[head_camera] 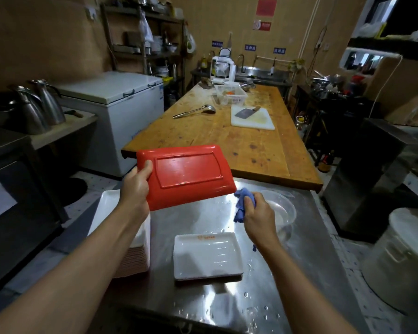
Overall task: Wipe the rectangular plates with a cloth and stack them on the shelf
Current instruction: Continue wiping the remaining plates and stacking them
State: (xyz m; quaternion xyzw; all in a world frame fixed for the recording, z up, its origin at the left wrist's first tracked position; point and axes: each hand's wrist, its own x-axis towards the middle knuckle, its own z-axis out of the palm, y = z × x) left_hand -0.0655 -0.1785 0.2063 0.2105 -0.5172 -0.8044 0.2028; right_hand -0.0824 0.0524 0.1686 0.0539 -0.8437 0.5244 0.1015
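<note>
A long wooden counter [227, 141] runs away across the room. On it lie a white cutting board [252, 118] with a big knife [246, 112] on top, a metal ladle [194, 111] and a white basket [229, 94].

Nearer is a shiny metal counter [203, 304], wet with little drops of water. A clear bowl [281, 213] sits on its far right part.

On the left edge of the metal counter stands a tall stack of plates [135, 256], white on top.

The left hand [137, 184] holds up a red plate [186, 175] above the metal counter. The plate is tilted, with its red underside facing us. The thumb is pressed on the plate's left end and the fingers are curled behind it.

A white plate [206, 255] lies flat in the middle of the metal counter, face up and wet, and seems to rest on another plate.

The right hand [257, 213] is squeezed round a bunched blue cloth [244, 203], just beside the red plate's lower right corner.
</note>
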